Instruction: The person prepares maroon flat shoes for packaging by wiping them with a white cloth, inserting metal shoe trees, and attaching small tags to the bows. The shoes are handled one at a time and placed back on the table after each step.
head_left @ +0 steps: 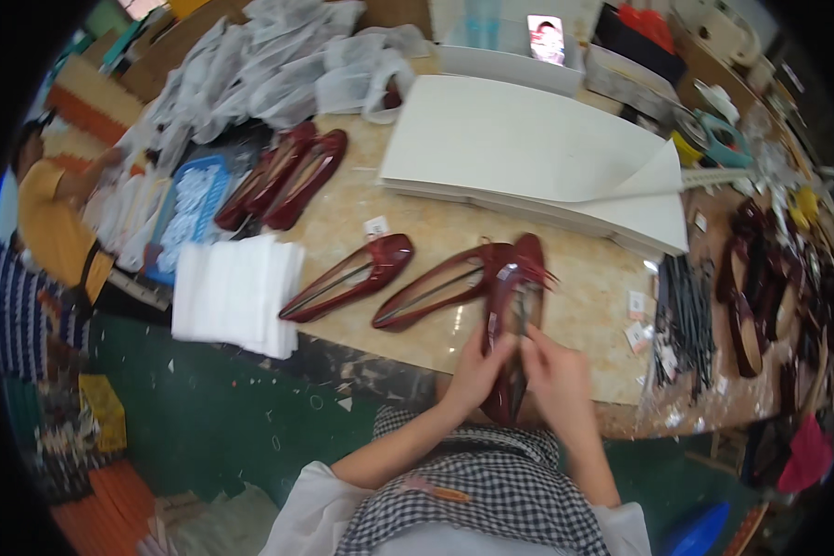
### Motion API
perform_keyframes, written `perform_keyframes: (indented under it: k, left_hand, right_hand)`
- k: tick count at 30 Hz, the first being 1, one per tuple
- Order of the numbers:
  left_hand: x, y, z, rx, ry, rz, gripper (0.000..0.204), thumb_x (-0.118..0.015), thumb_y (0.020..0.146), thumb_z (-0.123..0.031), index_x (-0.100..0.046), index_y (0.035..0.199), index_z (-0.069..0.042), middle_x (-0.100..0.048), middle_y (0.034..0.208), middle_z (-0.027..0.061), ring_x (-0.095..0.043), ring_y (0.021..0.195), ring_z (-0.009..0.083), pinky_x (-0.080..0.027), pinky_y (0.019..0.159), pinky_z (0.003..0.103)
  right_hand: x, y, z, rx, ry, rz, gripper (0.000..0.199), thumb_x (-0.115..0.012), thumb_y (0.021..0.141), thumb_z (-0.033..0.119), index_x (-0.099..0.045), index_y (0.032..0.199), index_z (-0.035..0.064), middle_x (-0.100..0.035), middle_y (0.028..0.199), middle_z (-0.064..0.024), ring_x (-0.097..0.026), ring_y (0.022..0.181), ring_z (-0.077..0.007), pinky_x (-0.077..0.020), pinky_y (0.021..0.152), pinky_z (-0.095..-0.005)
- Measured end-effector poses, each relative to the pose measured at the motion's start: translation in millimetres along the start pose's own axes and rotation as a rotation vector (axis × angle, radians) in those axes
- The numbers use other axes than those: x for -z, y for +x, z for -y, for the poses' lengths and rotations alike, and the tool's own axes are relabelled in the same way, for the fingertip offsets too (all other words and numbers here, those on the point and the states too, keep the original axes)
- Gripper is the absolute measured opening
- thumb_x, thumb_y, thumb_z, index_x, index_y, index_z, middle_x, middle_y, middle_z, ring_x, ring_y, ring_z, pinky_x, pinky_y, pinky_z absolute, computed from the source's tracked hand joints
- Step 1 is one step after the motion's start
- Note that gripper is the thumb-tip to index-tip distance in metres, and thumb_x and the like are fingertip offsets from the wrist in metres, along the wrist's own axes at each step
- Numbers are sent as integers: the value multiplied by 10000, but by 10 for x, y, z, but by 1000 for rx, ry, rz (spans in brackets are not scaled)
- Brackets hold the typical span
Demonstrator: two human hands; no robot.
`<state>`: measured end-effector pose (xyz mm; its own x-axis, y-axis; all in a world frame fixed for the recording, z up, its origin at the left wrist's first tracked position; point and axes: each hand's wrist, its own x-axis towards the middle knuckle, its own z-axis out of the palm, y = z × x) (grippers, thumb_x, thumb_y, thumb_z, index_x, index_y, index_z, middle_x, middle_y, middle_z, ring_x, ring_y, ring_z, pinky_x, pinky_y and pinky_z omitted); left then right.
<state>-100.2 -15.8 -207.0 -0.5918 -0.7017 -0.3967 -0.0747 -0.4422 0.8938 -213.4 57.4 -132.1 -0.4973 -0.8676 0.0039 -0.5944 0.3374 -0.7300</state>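
In front of me I hold a glossy dark red ballet flat (502, 301), its toe pointing away. My left hand (477, 372) grips the shoe's left side near the heel, thumb at the opening. At the other side, the closed fingers of my right hand (558, 375) pinch a dark thin strip (521, 315) lying lengthwise inside the shoe; its near end is hidden. Just left on the table lies a second dark red flat (435, 292), touching or nearly touching the held one. Further left is a third flat (347, 278) with a small white tag (376, 227). Both have a strip inside.
A white paper stack (287, 278) overhangs the table's front edge. Behind are more red flats (308, 181), a blue basket (162, 236) and large white sheets (528, 139). Dark strips (684, 324) and shoes (746, 296) lie right. A person in yellow (56, 218) stands far left.
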Motion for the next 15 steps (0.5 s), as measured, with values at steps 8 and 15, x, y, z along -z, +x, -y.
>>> perform_keyframes:
  k: [8, 15]
  left_hand:
    - [757, 117, -539, -631, 1449, -62, 654, -752, 644, -127, -517, 1253, -94, -475, 1231, 224, -395, 1229, 402, -359, 992, 473]
    - [1470, -319, -794, -618, 1691, -143, 511, -767, 649, -189, -593, 1124, -115, -471, 1269, 212, -378, 1250, 399, -339, 1022, 483]
  right_hand:
    - [474, -95, -397, -142, 117, -106, 286, -549, 935, 92, -637, 1197, 18, -700, 776, -56, -461, 551, -45, -354, 481, -226]
    - [468, -325, -694, -221, 37, -47, 275, -541, 925, 70, -644, 1167, -9, -697, 740, -71, -539, 584, -72, -411, 511, -235]
